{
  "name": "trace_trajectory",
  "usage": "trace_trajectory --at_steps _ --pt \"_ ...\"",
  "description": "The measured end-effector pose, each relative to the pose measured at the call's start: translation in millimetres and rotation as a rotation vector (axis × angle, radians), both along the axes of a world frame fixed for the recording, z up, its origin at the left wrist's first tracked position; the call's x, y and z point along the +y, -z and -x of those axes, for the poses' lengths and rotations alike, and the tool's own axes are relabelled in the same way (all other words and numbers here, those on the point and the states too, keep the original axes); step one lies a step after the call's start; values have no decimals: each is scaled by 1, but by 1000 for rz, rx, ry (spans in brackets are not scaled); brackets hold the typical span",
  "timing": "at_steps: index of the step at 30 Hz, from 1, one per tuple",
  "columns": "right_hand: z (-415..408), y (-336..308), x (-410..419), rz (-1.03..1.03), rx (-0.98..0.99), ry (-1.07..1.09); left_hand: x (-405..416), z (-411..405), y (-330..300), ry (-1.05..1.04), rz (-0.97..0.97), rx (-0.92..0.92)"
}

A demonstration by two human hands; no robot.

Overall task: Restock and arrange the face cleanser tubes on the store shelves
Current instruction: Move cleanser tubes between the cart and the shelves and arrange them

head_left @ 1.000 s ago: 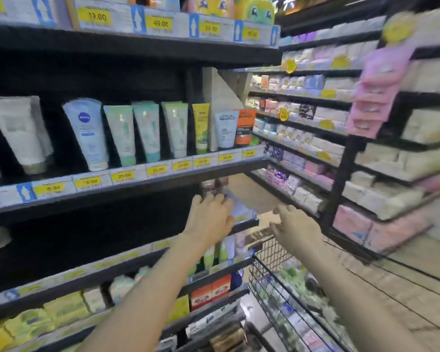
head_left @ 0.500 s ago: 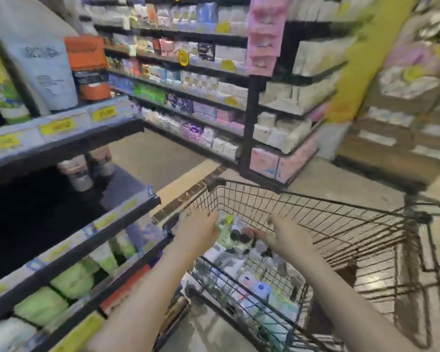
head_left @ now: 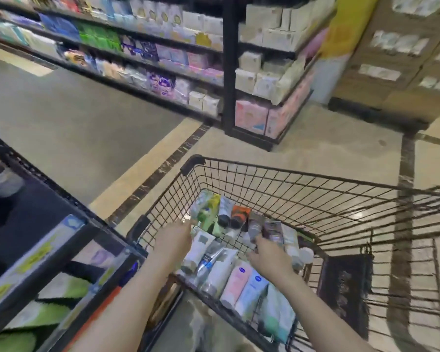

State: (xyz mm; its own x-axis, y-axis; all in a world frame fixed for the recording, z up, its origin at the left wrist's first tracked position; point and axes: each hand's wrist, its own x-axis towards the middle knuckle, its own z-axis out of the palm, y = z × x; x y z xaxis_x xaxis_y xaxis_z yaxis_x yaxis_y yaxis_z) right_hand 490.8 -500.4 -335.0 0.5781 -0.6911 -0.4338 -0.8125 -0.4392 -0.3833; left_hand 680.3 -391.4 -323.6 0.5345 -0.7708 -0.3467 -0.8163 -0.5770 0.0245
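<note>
Blurring smears the store shelf [head_left: 36, 262] at far left, its yellow price tags unreadable. Beside it the left hand [head_left: 173, 241] reaches into the wire shopping cart [head_left: 315, 196], fingertips at a green tube [head_left: 203, 212]; whether they grip it cannot be told. Face cleanser tubes [head_left: 229, 275] lie heaped in the cart, a blue round logo on two, lettering illegible. The right hand [head_left: 269, 255] hovers over a grey tube [head_left: 255, 226], fingers hidden behind its back.
</note>
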Motion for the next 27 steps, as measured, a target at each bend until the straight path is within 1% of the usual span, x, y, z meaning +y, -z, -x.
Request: trace_trajectory --at_steps 3,9,13,16,20,23,26,27 --pt "-27 34 4 -125 -10 29 -6 -31 32 -42 -97 77" --pt "-96 115 22 -423 43 182 -19 -81 106 -170 -264 247" --pt "-136 164 26 -526 72 252 -28 -103 157 -230 -361 311" --pt "-154 189 27 -590 70 365 -33 -112 186 -285 -429 366" --pt "-166 211 26 -644 128 443 -35 -118 208 -329 -504 414" --pt "-173 218 27 -702 135 499 -32 -120 216 -412 -523 452" --pt "-180 222 27 -771 151 499 -31 -122 218 -453 -508 493" --pt "-181 222 26 -766 151 493 -31 -121 216 -456 -490 502"
